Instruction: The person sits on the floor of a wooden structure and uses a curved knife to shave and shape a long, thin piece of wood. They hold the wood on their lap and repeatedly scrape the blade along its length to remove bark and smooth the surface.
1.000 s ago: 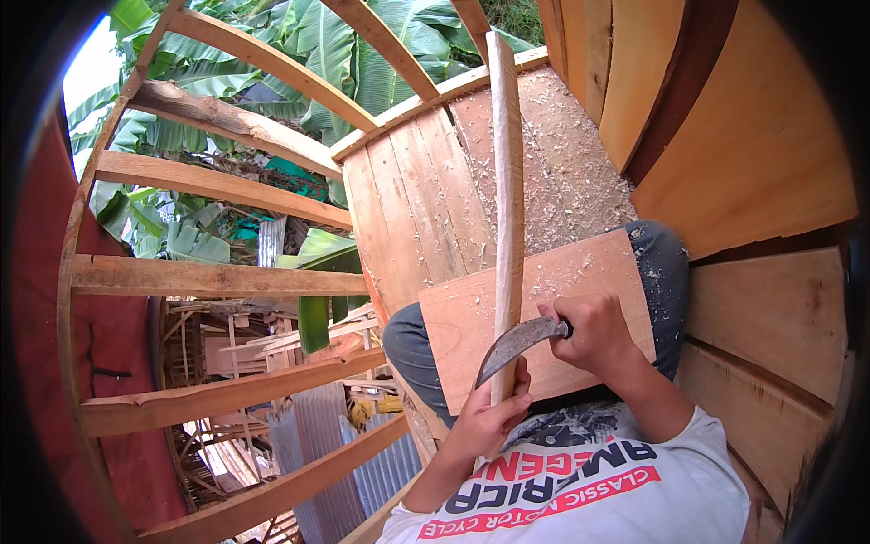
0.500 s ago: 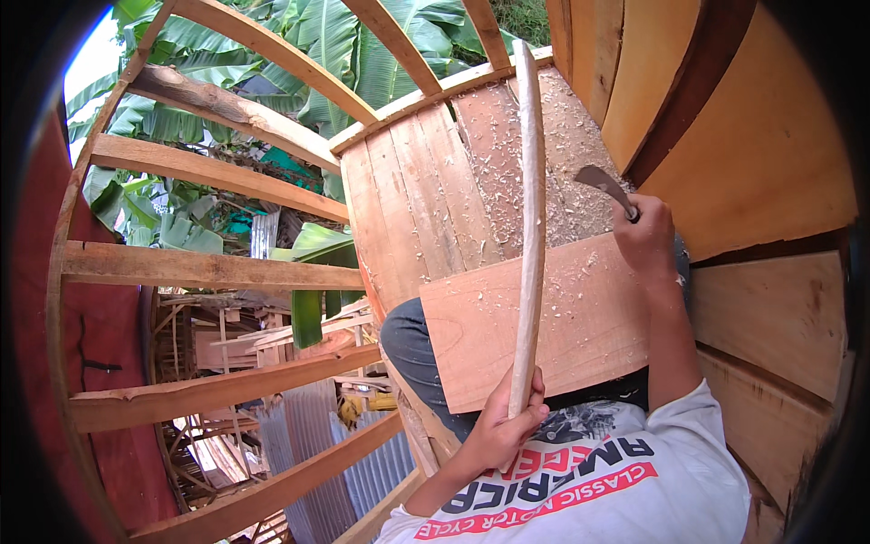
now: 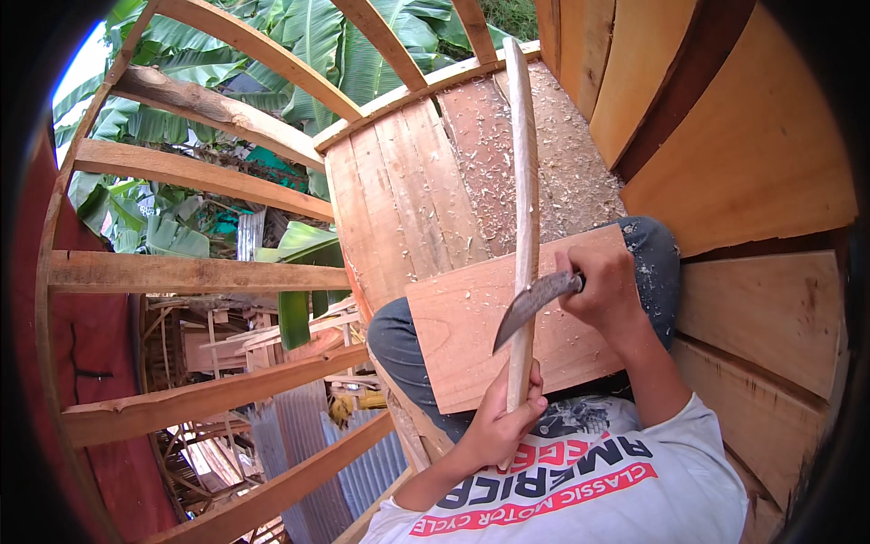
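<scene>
My left hand (image 3: 509,412) is wrapped round the near end of a long, pale, slightly curved wooden stick (image 3: 525,181). The stick points away from me, over a rectangular wooden board (image 3: 453,335) that lies across my lap. In my right hand (image 3: 603,281) is the handle of a knife with a curved dark blade (image 3: 536,306). The blade crosses over the stick a little beyond my left hand, its tip pointing to the lower left. From this view I cannot tell whether the blade touches the wood. A few shavings lie on the board.
Wood shavings (image 3: 566,172) are scattered over the plank floor (image 3: 408,195) ahead. On the right stands a wall of wooden planks (image 3: 752,136). A slatted wooden railing (image 3: 199,272) runs along the left, with banana leaves (image 3: 317,54) and corrugated metal sheets (image 3: 313,444) beyond it.
My right hand has brought the knife down and toward me, from beside the stick's upper part to across its lower part. My left hand keeps its hold on the stick.
</scene>
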